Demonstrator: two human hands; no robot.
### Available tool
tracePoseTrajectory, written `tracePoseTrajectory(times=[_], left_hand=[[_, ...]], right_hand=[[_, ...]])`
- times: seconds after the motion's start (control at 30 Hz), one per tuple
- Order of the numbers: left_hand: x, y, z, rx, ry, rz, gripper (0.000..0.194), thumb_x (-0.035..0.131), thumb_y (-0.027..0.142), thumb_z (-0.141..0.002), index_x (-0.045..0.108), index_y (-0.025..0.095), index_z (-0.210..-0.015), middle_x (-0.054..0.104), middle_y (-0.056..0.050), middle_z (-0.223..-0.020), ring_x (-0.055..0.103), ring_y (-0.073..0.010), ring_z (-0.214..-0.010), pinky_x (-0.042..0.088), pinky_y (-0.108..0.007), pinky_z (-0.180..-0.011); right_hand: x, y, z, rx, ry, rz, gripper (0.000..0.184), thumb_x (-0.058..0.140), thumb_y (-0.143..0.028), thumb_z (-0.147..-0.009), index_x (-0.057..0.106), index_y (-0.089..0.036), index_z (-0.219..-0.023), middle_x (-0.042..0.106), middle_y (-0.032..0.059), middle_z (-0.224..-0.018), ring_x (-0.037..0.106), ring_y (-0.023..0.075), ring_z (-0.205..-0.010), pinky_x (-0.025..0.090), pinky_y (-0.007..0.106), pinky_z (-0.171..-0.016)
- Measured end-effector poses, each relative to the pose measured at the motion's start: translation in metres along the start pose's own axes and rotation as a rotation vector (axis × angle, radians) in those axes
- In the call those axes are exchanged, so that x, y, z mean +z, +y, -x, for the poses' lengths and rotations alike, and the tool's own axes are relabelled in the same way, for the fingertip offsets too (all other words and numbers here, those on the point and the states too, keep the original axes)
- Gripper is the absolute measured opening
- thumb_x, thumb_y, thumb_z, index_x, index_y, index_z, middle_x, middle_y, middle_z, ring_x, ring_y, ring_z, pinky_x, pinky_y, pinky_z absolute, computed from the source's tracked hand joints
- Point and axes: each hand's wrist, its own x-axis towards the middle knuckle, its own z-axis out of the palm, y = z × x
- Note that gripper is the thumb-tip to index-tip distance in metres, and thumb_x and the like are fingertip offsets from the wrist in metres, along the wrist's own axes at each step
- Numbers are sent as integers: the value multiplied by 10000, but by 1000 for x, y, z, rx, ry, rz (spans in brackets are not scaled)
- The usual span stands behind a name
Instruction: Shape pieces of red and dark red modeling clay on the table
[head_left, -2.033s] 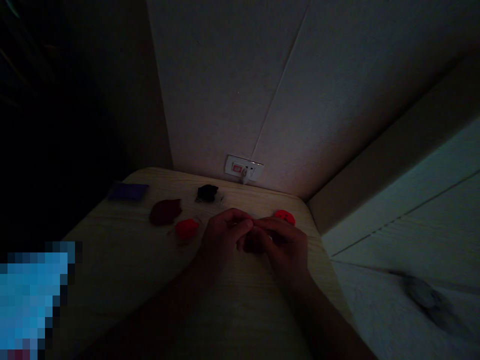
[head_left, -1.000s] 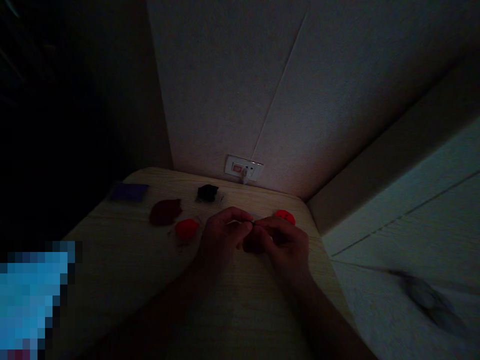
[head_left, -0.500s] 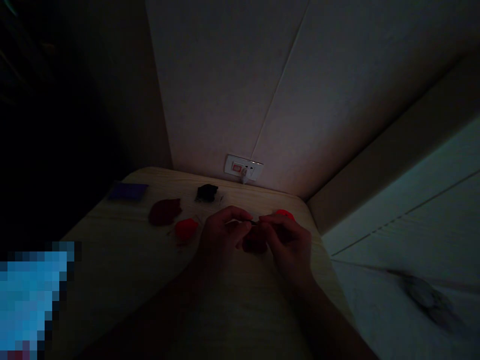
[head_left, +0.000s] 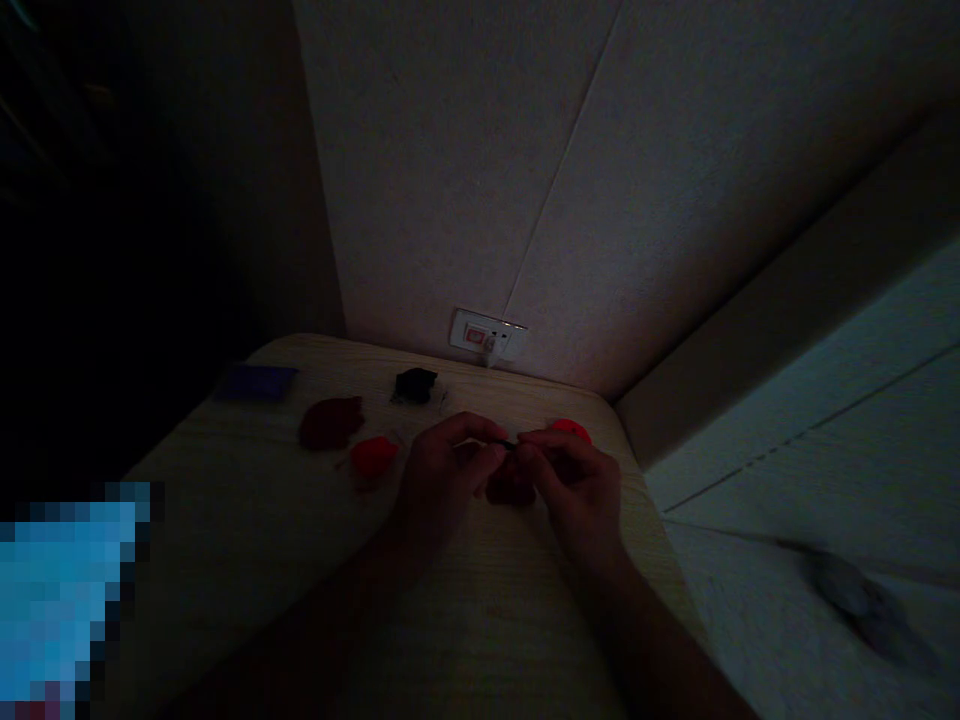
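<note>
Dimly lit scene: a thin dark strip (head_left: 509,445) is held just below and right of the frame's centre, above the tabletop (head_left: 487,620). One end is pinched by the fingers of the left hand (head_left: 442,475), the other by those of the right hand (head_left: 581,485); the two-ended grip is probably used because so slight a piece is best steadied from both sides. Below it, a dark red lump (head_left: 511,487) is seen between the hands, perhaps kept close for easy reach. A bright red disc (head_left: 572,431) is partly hidden beyond the right hand. Left of centre, a black lump (head_left: 415,385), a bright red lump (head_left: 373,458), a maroon mass (head_left: 330,423) and a purple packet (head_left: 259,382) are spread apart, presumably so colours are kept unmixed.
</note>
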Motion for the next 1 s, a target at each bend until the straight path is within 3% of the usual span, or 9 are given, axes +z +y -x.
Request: tracePoseTrajectory(times=[0.17, 0.33, 0.53, 0.67, 0.87, 1.0], left_hand=[[1, 1, -2, -8, 20, 3, 177, 757, 295, -743, 682, 168, -841, 573, 51, -536, 474, -78, -461, 363, -201, -456], [4, 4, -2, -23, 13, 34, 229, 773, 320, -734, 659, 161, -854, 602, 45, -593, 467, -70, -454, 363, -205, -448], [3, 3, -3, -14, 30, 88, 246, 688, 366, -795, 653, 148, -904, 677, -1, -718, 485, -72, -466, 360, -215, -448], [2, 2, -5, 22, 98, 56, 204, 664, 340, -795, 637, 153, -872, 649, 9, -680, 481, -75, -470, 349, -211, -448], [1, 2, -8, 12, 141, 6, 193, 655, 340, -765, 618, 160, -826, 624, 17, -651, 447, -71, -452, 311, -213, -431], [1, 1, -8, 2, 159, -20, 183, 642, 335, -761, 604, 165, -819, 621, 22, -660, 434, -68, -451, 301, -209, -431]], right_hand=[[-3, 1, -4, -131, -39, 44, 153, 806, -239, -811, 790, -246, -964, 722, 10, -783, 693, 141, -654, 585, 238, -555], [-2, 1, -3, -183, -83, 110, 46, 778, -215, -835, 785, -239, -874, 720, 28, -819, 684, 149, -694, 573, 251, -576], [-6, -4, -6, -47, 52, -2, 98, 789, -296, -843, 745, -212, -867, 776, 44, -858, 730, 162, -689, 605, 280, -619], [-15, -7, -16, -21, 111, -17, 135, 794, -307, -821, 737, -198, -877, 790, 65, -890, 751, 182, -714, 620, 306, -636], [-25, -17, -22, -13, 131, 77, 164, 760, -314, -834, 777, -205, -954, 773, 49, -823, 706, 153, -642, 597, 293, -614], [-30, -17, -9, 40, 91, 161, 225, 820, -334, -786, 782, -200, -963, 774, 44, -777, 707, 171, -651, 592, 296, -621]])
